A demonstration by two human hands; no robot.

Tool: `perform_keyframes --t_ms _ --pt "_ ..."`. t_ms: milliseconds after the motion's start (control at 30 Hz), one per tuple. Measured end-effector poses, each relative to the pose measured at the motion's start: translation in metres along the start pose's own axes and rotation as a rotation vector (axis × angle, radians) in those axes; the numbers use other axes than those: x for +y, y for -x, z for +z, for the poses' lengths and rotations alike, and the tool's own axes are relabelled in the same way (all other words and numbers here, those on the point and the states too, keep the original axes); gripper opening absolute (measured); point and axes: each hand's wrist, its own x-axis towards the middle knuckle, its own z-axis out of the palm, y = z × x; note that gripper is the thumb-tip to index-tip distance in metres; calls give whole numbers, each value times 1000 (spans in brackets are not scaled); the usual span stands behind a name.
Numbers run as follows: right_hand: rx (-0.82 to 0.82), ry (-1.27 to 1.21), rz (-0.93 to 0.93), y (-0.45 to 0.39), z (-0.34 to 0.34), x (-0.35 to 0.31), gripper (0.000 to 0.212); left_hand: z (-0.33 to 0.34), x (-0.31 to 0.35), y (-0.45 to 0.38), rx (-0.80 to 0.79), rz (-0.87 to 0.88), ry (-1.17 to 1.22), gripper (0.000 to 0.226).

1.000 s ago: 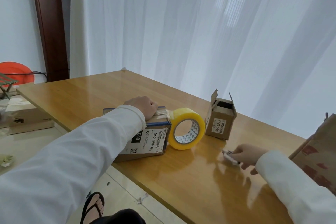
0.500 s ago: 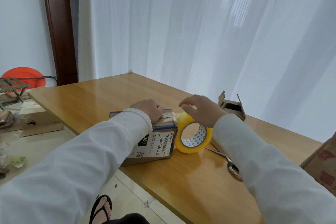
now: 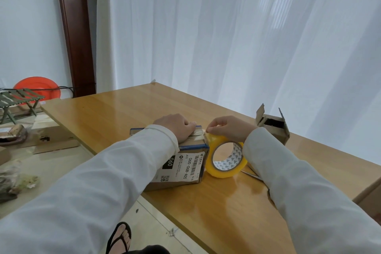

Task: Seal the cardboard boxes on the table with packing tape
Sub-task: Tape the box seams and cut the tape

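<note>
1. Sheer white curtains [image 3: 237,37], softly pleated, hang behind a glossy honey-coloured wooden table [image 3: 127,107]; a dark wood door frame [image 3: 75,30] stands at the left.
2. Cardboard box [image 3: 181,163], rectangular and brown, lies at the near edge of the tabletop. Blue tape runs along its top edges; a white shipping label with barcode and a black "060" patch covers the side facing the camera.
3. Left hand [image 3: 177,129], in a white sleeve, rests palm down on the box top. Its fingers lie fairly flat, pressing a strip of pale tape [image 3: 196,132] against the lid.
4. Tape roll [image 3: 225,158], translucent yellow with a printed white core, stands on its rim touching the box's right end.
5. Right hand [image 3: 228,129] hovers over the roll, thumb and forefinger pinched together on the tape just where it leaves the roll at the box corner.
6. Small box [image 3: 273,127], brown, stands near the far edge of the tabletop with its top flaps upright and open, dark inside.
7. Metal scissors [image 3: 250,174] lie flat just right of the roll, mostly hidden under the right sleeve.
8. Off the left edge: an orange round disc [image 3: 37,88], a green slatted folding stool [image 3: 14,99], flattened cardboard [image 3: 53,140] on the pale floor.
9. Below the near edge, a foot in a black flip-flop [image 3: 119,239].
</note>
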Motion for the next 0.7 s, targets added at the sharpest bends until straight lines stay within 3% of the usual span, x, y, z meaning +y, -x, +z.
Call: perform_keyframes --t_ms 267,433,700 --pt "-102 68 -58 4 -13 11 7 -1 2 6 -4 13 -3 46" --pt "-26 -252 -22 24 -20 41 8 -5 7 9 -65 -45 26 55" --pt "19 -209 -72 23 -5 33 8 -15 44 -3 -435 -302 -143 80"
